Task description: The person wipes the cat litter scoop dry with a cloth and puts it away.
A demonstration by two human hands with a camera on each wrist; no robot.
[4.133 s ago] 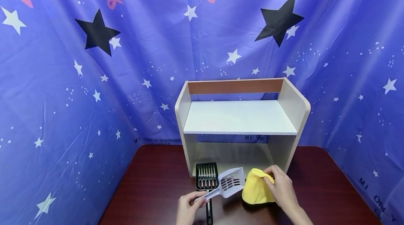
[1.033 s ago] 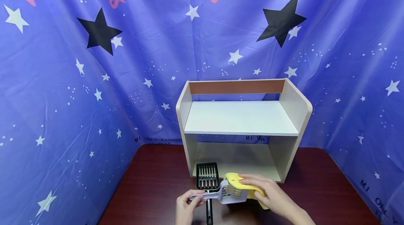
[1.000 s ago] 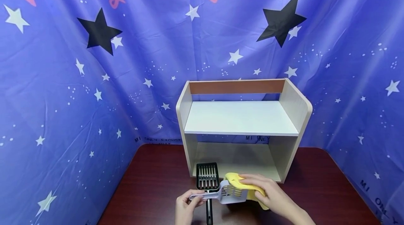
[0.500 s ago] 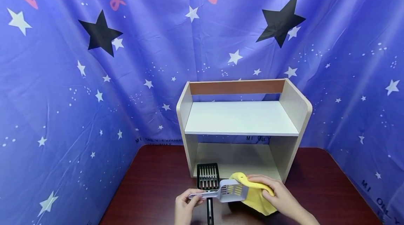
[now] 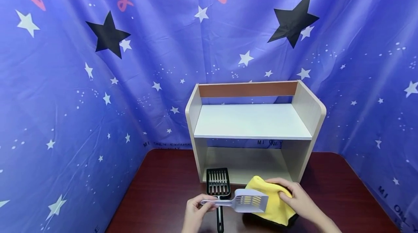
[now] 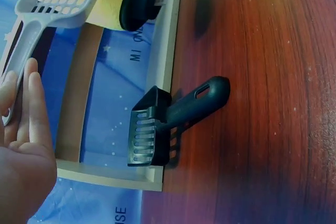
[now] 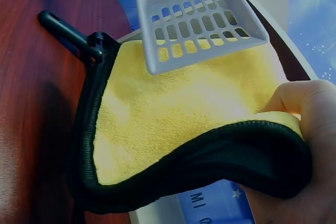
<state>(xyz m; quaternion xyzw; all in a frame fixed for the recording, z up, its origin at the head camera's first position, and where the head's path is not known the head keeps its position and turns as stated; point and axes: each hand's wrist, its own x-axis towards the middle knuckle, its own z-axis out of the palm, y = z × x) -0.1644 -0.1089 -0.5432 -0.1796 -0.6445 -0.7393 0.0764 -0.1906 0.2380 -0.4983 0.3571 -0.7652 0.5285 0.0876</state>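
My left hand (image 5: 197,209) pinches the handle of a pale grey slotted litter scoop (image 5: 251,201), which is held up over the table. In my right hand (image 5: 298,198) is a yellow cloth with a dark border (image 5: 277,211), gripped by its edge and draped. The cloth hangs close behind the scoop's slotted pan, and yellow shows through the slots. Seen from the right wrist, the scoop's pan (image 7: 202,51) overlaps the cloth's upper part. A black slotted litter scoop (image 5: 218,182) lies on the table below my left hand, its handle toward me; the left wrist view shows it too.
Behind the hands stands a two-tier wooden shelf unit (image 5: 253,120) with a white upper board. It rests on a dark red-brown table (image 5: 156,193). A blue curtain (image 5: 156,44) with stars surrounds the table at the back and sides.
The right hand has drawn the cloth off the scoop's pan edge, back and to the right, and the cloth now hangs spread out. The grey scoop has tilted so its slotted pan shows more.
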